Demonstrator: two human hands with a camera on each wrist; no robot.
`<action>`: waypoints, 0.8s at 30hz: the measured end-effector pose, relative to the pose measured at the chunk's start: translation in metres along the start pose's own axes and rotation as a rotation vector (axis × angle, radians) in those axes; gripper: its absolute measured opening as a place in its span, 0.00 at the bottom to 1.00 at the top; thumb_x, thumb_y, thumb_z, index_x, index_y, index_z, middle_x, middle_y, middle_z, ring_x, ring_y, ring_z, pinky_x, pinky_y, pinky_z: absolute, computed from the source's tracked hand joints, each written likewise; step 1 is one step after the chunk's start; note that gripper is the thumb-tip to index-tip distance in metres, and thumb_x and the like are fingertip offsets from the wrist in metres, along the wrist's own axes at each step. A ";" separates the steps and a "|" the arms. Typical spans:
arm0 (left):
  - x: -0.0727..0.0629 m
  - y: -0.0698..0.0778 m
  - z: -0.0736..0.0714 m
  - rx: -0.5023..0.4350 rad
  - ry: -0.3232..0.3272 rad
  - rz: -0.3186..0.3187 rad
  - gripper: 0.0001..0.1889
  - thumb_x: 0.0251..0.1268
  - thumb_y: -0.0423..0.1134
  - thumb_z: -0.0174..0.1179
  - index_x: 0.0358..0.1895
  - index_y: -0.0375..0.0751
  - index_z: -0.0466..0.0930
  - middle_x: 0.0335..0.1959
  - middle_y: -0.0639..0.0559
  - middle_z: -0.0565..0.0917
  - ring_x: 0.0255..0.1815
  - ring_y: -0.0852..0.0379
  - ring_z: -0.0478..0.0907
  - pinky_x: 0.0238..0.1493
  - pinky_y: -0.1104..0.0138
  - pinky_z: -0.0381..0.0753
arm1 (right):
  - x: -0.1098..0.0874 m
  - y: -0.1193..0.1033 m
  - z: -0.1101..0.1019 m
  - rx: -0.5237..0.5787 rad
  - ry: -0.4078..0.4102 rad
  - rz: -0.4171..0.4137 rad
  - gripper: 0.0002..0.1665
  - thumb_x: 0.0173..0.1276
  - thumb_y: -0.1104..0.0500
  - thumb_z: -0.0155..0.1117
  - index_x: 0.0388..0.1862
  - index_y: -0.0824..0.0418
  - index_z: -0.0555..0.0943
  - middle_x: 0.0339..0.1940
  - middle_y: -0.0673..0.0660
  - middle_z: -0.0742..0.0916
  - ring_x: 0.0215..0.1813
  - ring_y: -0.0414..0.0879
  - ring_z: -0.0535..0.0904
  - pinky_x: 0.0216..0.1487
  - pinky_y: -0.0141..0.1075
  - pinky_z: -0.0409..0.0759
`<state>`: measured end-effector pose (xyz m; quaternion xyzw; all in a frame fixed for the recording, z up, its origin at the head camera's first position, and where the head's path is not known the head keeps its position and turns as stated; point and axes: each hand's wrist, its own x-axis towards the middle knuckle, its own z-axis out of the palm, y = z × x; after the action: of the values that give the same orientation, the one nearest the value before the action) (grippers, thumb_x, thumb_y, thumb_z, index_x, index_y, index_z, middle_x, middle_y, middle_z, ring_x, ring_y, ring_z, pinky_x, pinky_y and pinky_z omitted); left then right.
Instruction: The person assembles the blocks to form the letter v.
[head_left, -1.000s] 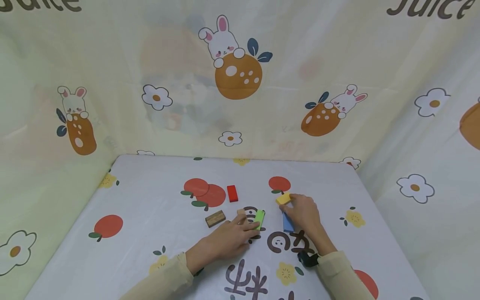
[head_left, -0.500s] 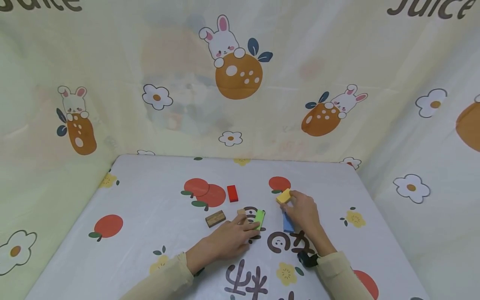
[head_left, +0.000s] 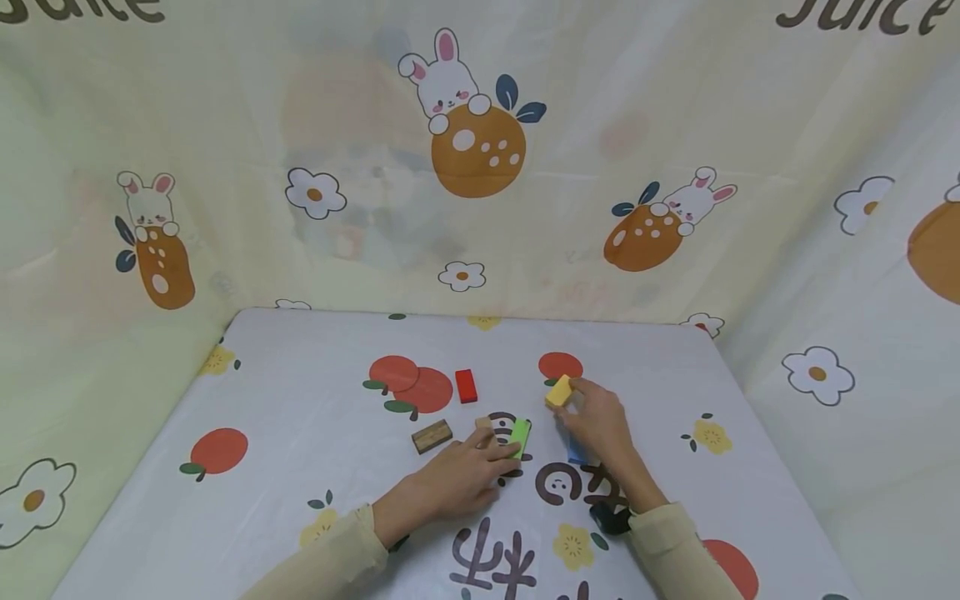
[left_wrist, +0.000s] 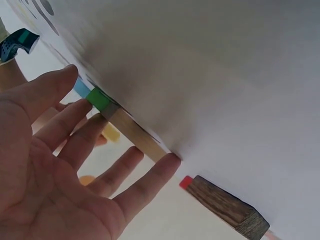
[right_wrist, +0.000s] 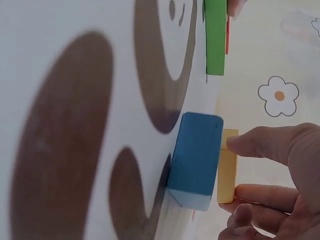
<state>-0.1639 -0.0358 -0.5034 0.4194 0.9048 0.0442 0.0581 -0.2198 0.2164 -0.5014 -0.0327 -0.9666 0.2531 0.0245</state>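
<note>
1. Bunny-print fabric (head_left: 570,242) fills the upper frame.
2. Right hand (head_left: 602,422) pinches the yellow block (head_left: 559,391), right of lower centre.
3. Left hand (head_left: 459,480), fingers spread, touches the green block (head_left: 521,432), lower centre.

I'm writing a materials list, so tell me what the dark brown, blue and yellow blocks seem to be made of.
Dark brown block: probably wood, bare or stained, as streaky grain shows along its side.
Blue block: perhaps painted wood, possibly plastic; the colour is even and no grain shows.
Yellow block: painted wood or plastic, its plain, smooth-looking faces leaving that open.
</note>
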 end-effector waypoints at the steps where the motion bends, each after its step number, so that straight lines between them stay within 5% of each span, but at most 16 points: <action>1: 0.000 0.000 0.000 -0.002 0.000 0.001 0.28 0.76 0.45 0.64 0.77 0.59 0.74 0.82 0.62 0.70 0.73 0.52 0.70 0.59 0.62 0.87 | 0.000 0.000 0.000 0.004 0.002 -0.009 0.37 0.69 0.54 0.73 0.72 0.69 0.77 0.72 0.70 0.82 0.74 0.68 0.76 0.74 0.62 0.76; 14: 0.001 -0.001 -0.001 -0.006 0.016 0.007 0.28 0.75 0.45 0.65 0.76 0.59 0.75 0.81 0.62 0.71 0.73 0.52 0.70 0.59 0.60 0.88 | 0.003 -0.005 0.006 0.002 -0.040 -0.185 0.34 0.64 0.59 0.76 0.68 0.69 0.80 0.68 0.67 0.86 0.72 0.67 0.80 0.73 0.62 0.76; 24: 0.000 0.001 -0.003 0.013 0.011 0.000 0.28 0.75 0.46 0.65 0.76 0.60 0.75 0.81 0.62 0.71 0.73 0.52 0.71 0.56 0.61 0.89 | 0.003 -0.012 0.010 -0.025 -0.094 -0.244 0.33 0.66 0.57 0.76 0.68 0.67 0.82 0.68 0.66 0.86 0.72 0.65 0.80 0.74 0.59 0.76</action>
<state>-0.1637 -0.0353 -0.5000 0.4197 0.9053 0.0408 0.0502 -0.2237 0.2010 -0.5043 0.0965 -0.9666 0.2373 0.0094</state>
